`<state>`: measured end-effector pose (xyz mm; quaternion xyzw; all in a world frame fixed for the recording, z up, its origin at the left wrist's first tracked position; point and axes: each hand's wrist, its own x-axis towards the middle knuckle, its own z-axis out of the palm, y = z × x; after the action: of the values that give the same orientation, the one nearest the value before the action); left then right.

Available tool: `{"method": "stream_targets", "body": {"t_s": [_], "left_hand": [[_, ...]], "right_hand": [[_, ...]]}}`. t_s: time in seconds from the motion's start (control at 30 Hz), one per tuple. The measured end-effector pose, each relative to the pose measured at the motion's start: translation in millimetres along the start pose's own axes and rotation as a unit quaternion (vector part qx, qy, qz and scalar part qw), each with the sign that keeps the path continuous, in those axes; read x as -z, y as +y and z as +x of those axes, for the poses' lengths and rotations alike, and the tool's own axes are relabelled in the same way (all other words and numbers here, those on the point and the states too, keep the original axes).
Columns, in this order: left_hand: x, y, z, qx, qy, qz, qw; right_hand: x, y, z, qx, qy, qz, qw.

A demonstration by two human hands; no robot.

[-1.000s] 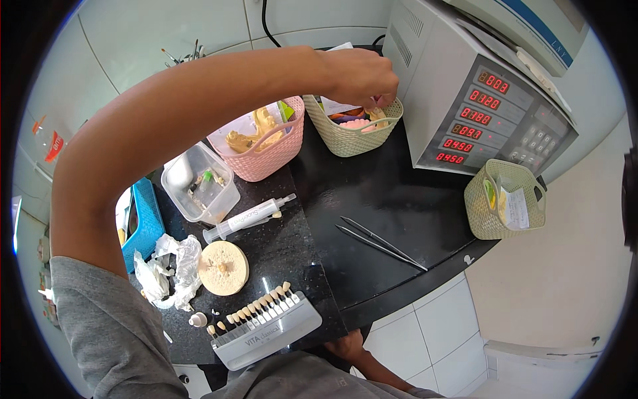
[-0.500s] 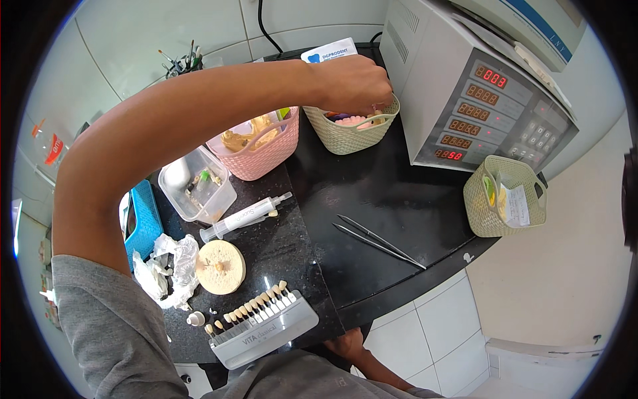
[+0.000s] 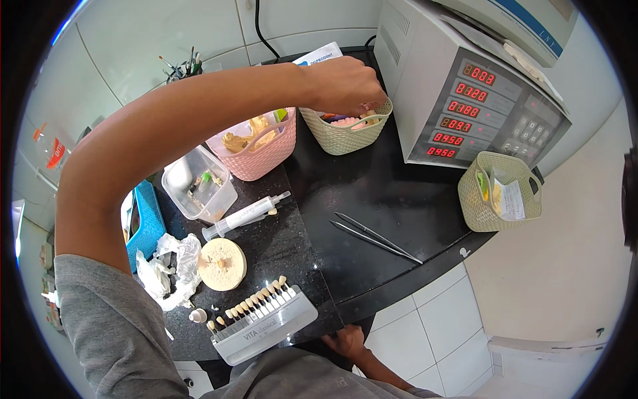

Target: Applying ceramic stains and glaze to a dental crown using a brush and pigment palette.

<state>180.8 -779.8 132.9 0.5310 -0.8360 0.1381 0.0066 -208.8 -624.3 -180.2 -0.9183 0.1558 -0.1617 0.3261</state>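
My left hand [image 3: 349, 86] reaches across to a pale green woven basket [image 3: 345, 141] at the back. Its fingers are curled down inside the right part of the rim, and what they grip is hidden. Pink and purple pieces and a small beige piece [image 3: 367, 114] show in the basket below the fingers. Low in front of the table edge is my right hand [image 3: 347, 340], apart from the things on the table. Its fingers are mostly out of sight, so their state does not show.
A grey box-shaped device [image 3: 458, 113] with red digits stands at back right, a second green basket [image 3: 492, 206] before it. Tweezers [image 3: 375, 241], a shade guide [image 3: 266, 332], a syringe [image 3: 242, 216], a round cream block [image 3: 223, 265], a pink basket [image 3: 262, 156] and a clear tub [image 3: 216, 199] stand around.
More red digits are lit on the device's panel. The whole view has shifted slightly. My left hand stays at the green basket, and my right hand stays low by the table edge.
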Motion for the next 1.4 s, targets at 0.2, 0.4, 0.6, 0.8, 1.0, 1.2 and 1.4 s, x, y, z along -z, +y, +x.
{"method": "stream_targets", "body": {"t_s": [0.2,0.4,0.6,0.8,1.0,1.2,1.4], "left_hand": [[19.0,-0.3,-7.8,0.018,0.067,-0.063,0.996],[64.2,21.8,-39.7,0.109,0.154,-0.137,0.972],[141.6,144.1,-106.4,0.222,0.239,-0.232,0.916],[189.6,241.9,-211.7,0.362,0.165,-0.307,0.865],[167.8,353.3,-328.9,0.415,0.344,-0.475,0.695],[126.6,469.0,-406.2,0.406,0.579,-0.607,0.363],[115.4,507.7,-449.7,0.379,0.666,-0.572,0.291]], "right_hand": [[2.9,-4.1,-4.4,0.008,0.003,-0.006,1.0],[5.9,-10.2,-3.4,0.018,-0.016,0.086,0.996],[19.6,-38.2,-48.6,-0.027,-0.043,0.152,0.987],[54.7,-64.8,-84.5,0.083,-0.183,0.021,0.979],[57.3,-177.1,-56.3,0.166,-0.108,0.144,0.969],[27.6,-292.9,-29.0,0.164,-0.169,0.319,0.918],[-2.2,-365.7,-25.0,0.131,-0.285,0.394,0.864]]}}
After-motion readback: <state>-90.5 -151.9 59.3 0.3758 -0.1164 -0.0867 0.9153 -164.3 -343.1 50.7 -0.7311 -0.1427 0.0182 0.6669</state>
